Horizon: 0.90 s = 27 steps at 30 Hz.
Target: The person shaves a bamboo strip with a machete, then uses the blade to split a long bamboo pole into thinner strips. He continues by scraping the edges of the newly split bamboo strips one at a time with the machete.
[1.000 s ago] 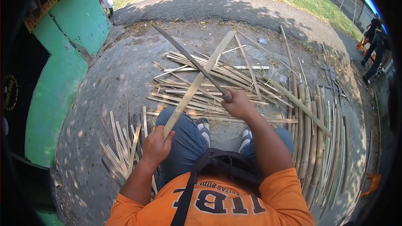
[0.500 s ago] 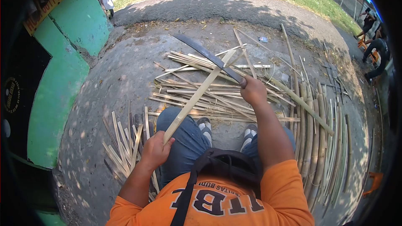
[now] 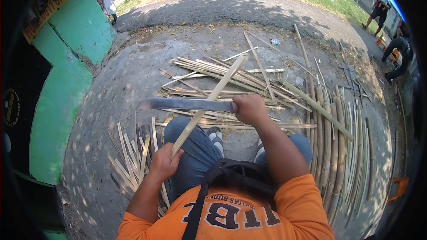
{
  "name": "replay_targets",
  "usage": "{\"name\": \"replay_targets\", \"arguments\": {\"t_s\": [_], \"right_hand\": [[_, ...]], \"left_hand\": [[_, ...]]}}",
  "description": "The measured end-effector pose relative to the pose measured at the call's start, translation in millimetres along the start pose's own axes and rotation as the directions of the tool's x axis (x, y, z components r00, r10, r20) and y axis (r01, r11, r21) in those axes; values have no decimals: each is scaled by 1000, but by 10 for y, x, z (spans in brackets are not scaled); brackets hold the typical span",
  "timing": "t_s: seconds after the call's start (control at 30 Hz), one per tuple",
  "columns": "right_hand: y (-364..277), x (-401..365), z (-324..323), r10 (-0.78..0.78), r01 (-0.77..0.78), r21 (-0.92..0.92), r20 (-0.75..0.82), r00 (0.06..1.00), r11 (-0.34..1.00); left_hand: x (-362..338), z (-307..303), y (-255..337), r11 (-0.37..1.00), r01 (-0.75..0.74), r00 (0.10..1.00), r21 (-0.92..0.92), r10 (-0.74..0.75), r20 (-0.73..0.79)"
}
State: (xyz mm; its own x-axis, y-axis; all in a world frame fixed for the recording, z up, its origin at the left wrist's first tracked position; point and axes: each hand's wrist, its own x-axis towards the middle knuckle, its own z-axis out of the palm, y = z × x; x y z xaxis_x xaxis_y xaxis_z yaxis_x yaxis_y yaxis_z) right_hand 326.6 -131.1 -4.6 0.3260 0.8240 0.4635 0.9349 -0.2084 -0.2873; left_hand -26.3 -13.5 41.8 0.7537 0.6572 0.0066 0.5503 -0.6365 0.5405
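My left hand (image 3: 165,162) is closed around the lower end of a pale bamboo strip (image 3: 212,95), which slants up and away to the right over my knee. In my right hand (image 3: 251,109) is the handle of a machete (image 3: 187,104), its long dark blade pointing left. The blade crosses the strip around its middle in this view, and its tip is blurred. Beyond my feet, a heap of split bamboo strips (image 3: 213,69) lies on the ground. More short strips (image 3: 129,158) lie to the left of my left leg.
Long bamboo poles (image 3: 331,151) and thinner strips lie in rows on the right. A green wall (image 3: 66,102) stands at the left. Past the paved strip (image 3: 213,9) there is grass. Two people (image 3: 380,11) are at the far right, near an orange stool (image 3: 395,54).
My right hand has drawn the machete down and toward me; the blade has swung from pointing up-left to nearly level. My left hand and the strip have hardly moved. A distant person now stands more upright.
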Motion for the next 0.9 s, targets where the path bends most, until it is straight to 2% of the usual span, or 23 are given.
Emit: {"name": "replay_targets", "arguments": {"t_s": [0.03, 0.1, 0.2, 0.27, 0.33, 0.4, 0.47, 0.5, 0.6, 0.63, 0.7, 0.73, 0.77, 0.8, 0.83, 0.9], "right_hand": [[159, 31, -68, 189, -188, 65, -1, 982, 980], [435, 116, -180, 557, -559, 57, 41, 829, 827], [405, 49, -199, 532, -534, 41, 44, 846, 845], [216, 81, -162, 563, -569, 65, 90, 821, 820], [120, 57, -55, 486, -495, 122, 103, 868, 860], [1, 18, -52, 303, -313, 148, 83, 949, 938], [-166, 6, -82, 156, -171, 119, 129, 979, 978], [-268, 11, -135, 58, -82, 161, 145, 988, 984], [-377, -24, -86, -65, 53, 74, 170, 983, 996], [-310, -34, -99, -88, 79, 82, 111, 990, 993], [56, 11, -24, -15, 15, -1, 72, 997, 1000], [213, 40, -70, 150, -150, 1, -18, 989, 989], [364, 67, -192, 372, -372, 71, 13, 928, 926], [472, 116, -256, 568, -566, 116, 14, 823, 816], [538, 76, -274, 577, -583, 82, 83, 812, 808], [488, 42, -194, 559, -560, 96, 36, 828, 823]], "left_hand": [[-38, -27, -47, 1000, 28, 999, -7, -28, -18], [-106, -142, -17, 1000, -1, 1000, 11, 2, -25], [-133, -157, -64, 999, 10, 999, 41, -8, -43], [-75, -140, -83, 999, 17, 998, 32, -15, -64], [-77, -89, -86, 1000, 19, 998, -12, -20, -62], [-39, -42, -26, 1000, 28, 999, 11, -27, -47], [-9, -23, -5, 1000, 21, 997, 17, -19, -69], [16, -12, -11, 999, 9, 998, 37, -7, -59], [39, -1, 19, 1000, -10, 1000, 12, 10, -23], [32, -26, 32, 1000, 6, 1000, 0, -6, -13], [-37, -109, 64, 999, 43, 999, -24, -43, 12], [-91, -143, 40, 999, 36, 999, 6, -36, 7], [-153, -182, -7, 999, 28, 1000, 34, -28, -2], [-175, -219, -25, 998, 19, 1000, 64, -18, -12], [-154, -228, -27, 998, 8, 1000, 63, -7, -7], [-150, -175, 10, 999, -2, 1000, 47, 2, 9]]}}
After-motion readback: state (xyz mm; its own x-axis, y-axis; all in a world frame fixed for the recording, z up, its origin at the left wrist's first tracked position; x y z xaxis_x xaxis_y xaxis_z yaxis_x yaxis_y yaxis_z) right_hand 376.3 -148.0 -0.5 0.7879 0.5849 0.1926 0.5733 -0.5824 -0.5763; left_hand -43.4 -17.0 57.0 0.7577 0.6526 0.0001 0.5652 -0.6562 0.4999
